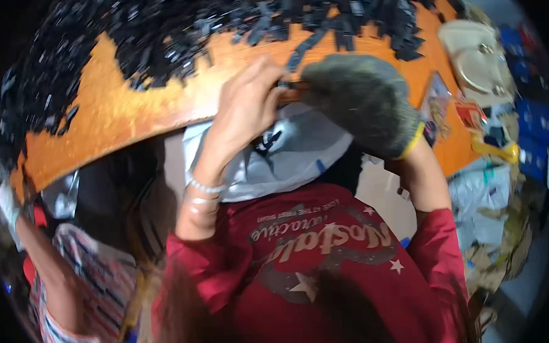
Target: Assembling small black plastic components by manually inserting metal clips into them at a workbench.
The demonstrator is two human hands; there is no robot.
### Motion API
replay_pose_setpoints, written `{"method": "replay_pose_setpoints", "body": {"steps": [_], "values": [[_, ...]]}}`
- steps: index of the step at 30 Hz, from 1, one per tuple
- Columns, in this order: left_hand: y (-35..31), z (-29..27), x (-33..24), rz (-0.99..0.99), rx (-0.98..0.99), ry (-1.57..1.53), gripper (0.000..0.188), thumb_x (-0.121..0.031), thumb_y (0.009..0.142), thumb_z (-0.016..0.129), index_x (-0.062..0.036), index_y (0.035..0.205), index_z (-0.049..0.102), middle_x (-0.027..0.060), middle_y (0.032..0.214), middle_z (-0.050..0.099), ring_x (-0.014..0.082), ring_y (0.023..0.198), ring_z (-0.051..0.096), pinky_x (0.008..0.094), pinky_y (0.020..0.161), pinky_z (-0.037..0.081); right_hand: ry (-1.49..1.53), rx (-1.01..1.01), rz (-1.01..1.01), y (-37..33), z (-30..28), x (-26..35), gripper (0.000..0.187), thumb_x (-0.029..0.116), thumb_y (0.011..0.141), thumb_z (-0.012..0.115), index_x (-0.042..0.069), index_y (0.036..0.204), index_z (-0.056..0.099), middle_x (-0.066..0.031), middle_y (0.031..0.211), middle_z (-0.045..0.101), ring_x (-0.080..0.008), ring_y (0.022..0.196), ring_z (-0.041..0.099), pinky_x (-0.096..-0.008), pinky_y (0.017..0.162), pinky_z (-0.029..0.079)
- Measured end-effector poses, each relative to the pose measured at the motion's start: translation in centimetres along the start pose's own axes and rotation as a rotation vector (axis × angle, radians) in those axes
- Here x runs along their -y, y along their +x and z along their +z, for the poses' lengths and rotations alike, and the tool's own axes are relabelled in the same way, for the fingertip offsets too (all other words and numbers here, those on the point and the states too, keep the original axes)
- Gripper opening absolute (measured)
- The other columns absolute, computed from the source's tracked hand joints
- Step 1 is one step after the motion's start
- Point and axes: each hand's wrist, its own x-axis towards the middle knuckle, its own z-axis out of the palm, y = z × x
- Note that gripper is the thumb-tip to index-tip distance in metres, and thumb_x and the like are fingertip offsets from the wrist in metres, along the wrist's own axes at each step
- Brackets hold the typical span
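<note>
My left hand [246,104] is bare, with bracelets at the wrist, and pinches a small dark piece [287,84] at the near edge of the orange table [116,111]. My right hand [361,102] wears a grey knit glove with a yellow cuff and meets the left hand at that same piece. A big heap of small black parts [229,15] covers the far side of the table. Under my hands, a white plastic bag [286,155] hangs open below the table edge, with a few dark bits inside.
Another person in a striped top [76,306] sits at my left, with an arm raised to the table's left end. A beige bag [476,58], packets and a yellow object [497,150] lie at the table's right end. Sacks and clutter [494,222] fill the floor to the right.
</note>
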Motion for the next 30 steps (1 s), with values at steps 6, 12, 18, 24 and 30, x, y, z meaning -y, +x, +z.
{"method": "replay_pose_setpoints", "body": {"steps": [6, 12, 18, 24, 30], "values": [[0.3, -0.6, -0.9, -0.105, 0.043, -0.059, 0.02, 0.01, 0.074, 0.062, 0.0039, 0.092, 0.059, 0.0142, 0.088, 0.056, 0.0282, 0.074, 0.058, 0.0307, 0.067, 0.047, 0.145, -0.17, -0.144, 1.3, 1.2, 0.4, 0.025, 0.018, 0.077, 0.063, 0.005, 0.097, 0.067, -0.0145, 0.088, 0.068, -0.028, 0.083, 0.066, -0.044, 0.072, 0.05], [0.9, -0.6, -0.5, -0.102, 0.078, -0.088, 0.024, 0.011, 0.073, 0.06, 0.0035, 0.096, 0.059, 0.0111, 0.091, 0.057, 0.0215, 0.067, 0.056, 0.0276, 0.058, 0.045, -0.04, 0.151, -0.002, 5.1, 1.1, 2.0, 0.018, 0.022, 0.066, 0.067, 0.007, 0.078, 0.069, -0.0121, 0.074, 0.066, -0.0295, 0.07, 0.066, -0.0472, 0.058, 0.049], [0.3, -0.4, 0.1, -0.001, 0.037, -0.006, 0.019, 0.005, 0.077, 0.057, 0.0022, 0.096, 0.059, 0.0141, 0.09, 0.056, 0.0315, 0.072, 0.058, 0.0363, 0.065, 0.048, 0.016, 0.226, 0.032, 5.1, 1.3, 1.2, 0.019, 0.022, 0.065, 0.068, 0.007, 0.076, 0.068, -0.0132, 0.072, 0.066, -0.031, 0.069, 0.066, -0.0476, 0.056, 0.051], [0.7, -0.4, -0.2, 0.027, 0.04, -0.018, 0.017, 0.005, 0.078, 0.055, 0.0024, 0.096, 0.057, 0.016, 0.089, 0.055, 0.0355, 0.073, 0.057, 0.0396, 0.066, 0.047, 0.017, 0.172, -0.022, 4.3, 1.5, 0.3, 0.02, 0.023, 0.068, 0.066, 0.006, 0.079, 0.068, -0.0144, 0.076, 0.066, -0.0307, 0.071, 0.067, -0.0464, 0.058, 0.052], [0.7, -0.1, -0.8, -0.014, 0.04, -0.009, 0.021, 0.008, 0.077, 0.056, 0.002, 0.096, 0.057, 0.0157, 0.091, 0.054, 0.035, 0.073, 0.057, 0.0381, 0.067, 0.047, -0.041, 0.023, 0.016, 3.9, 2.9, 0.7, 0.02, 0.021, 0.068, 0.064, 0.005, 0.08, 0.068, -0.0146, 0.076, 0.067, -0.0302, 0.071, 0.066, -0.0459, 0.06, 0.051]]}}
